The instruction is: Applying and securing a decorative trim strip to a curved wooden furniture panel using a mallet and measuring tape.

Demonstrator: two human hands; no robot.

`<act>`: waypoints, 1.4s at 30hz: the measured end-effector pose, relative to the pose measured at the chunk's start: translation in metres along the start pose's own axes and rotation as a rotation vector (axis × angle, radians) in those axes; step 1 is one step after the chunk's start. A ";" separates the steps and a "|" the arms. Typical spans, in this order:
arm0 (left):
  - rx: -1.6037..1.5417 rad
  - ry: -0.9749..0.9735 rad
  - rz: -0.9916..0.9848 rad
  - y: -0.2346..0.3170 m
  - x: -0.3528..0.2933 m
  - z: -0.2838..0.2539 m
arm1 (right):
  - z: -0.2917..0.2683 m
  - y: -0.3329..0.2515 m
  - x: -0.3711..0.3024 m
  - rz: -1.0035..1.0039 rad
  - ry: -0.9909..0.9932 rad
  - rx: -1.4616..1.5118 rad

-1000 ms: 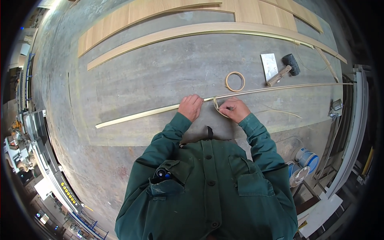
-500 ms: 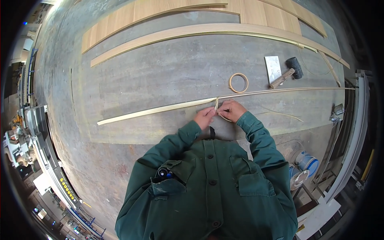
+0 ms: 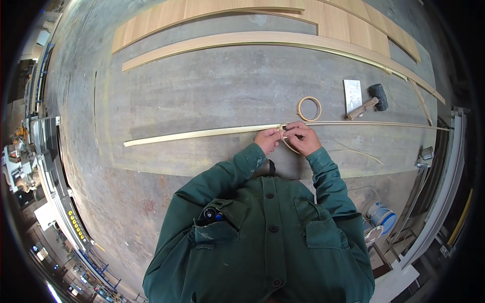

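A long, narrow wooden strip lies across the work table in front of me, its cream left part (image 3: 202,134) broad and its brown right part (image 3: 374,123) thinner. My left hand (image 3: 269,140) is closed at the strip's middle, pinching a thin pale band between thumb and fingers. Close beside it, my right hand (image 3: 304,139) also pinches the band, whose loose tail (image 3: 291,147) curls down beneath it. Whether the band is tape or a peeled backing I cannot tell. Just beyond my right hand lies a tan tape roll (image 3: 299,109).
A black-headed mallet (image 3: 379,97) rests partly over a pale metal plate (image 3: 352,92). Long wood-grain boards (image 3: 227,37) lie along the table's far side. A thin loose strand (image 3: 361,153) is to my right. Blue-and-white buckets (image 3: 382,217) stand on the floor at right.
My view has shifted a little. Both hands have come nearer the long strip, the right one now reaching its edge, and the pale band between them shows less.
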State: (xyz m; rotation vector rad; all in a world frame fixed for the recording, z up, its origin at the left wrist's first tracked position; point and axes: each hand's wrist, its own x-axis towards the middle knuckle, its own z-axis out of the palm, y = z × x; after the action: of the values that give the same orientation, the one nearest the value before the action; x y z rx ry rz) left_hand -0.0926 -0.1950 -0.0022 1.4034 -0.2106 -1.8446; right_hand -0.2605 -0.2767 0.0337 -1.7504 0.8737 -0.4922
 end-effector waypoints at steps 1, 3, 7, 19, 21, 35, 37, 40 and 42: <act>-0.004 0.004 0.003 0.001 -0.002 0.000 | 0.000 0.001 -0.001 0.112 0.062 0.097; 0.021 0.020 -0.018 -0.003 -0.003 -0.004 | -0.012 0.005 0.002 0.169 0.172 0.032; 0.046 0.006 -0.013 -0.013 -0.007 -0.019 | -0.026 -0.007 0.013 0.075 0.167 -0.467; -0.012 0.478 0.266 0.022 -0.184 -0.224 | -0.026 0.009 0.025 0.039 0.011 -0.751; -0.160 0.637 0.430 0.027 -0.235 -0.268 | -0.028 0.010 0.024 0.072 -0.011 -0.743; -0.424 1.503 1.096 0.123 -0.587 -0.508 | -0.047 0.028 0.025 0.162 -0.099 -0.751; -0.199 1.617 1.131 0.151 -0.640 -0.530 | -0.046 0.031 0.026 0.213 -0.082 -0.724; -0.113 1.731 1.143 0.204 -0.675 -0.542 | -0.049 0.033 0.019 0.215 -0.059 -0.765; -0.115 1.791 1.161 0.232 -0.718 -0.536 | -0.048 0.037 0.021 0.219 -0.055 -0.744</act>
State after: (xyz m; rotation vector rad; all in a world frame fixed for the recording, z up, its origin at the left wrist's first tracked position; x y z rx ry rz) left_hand 0.5396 0.2987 0.4593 1.7051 0.0491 0.5535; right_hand -0.2923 -0.3296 0.0137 -2.2744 1.2965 0.0501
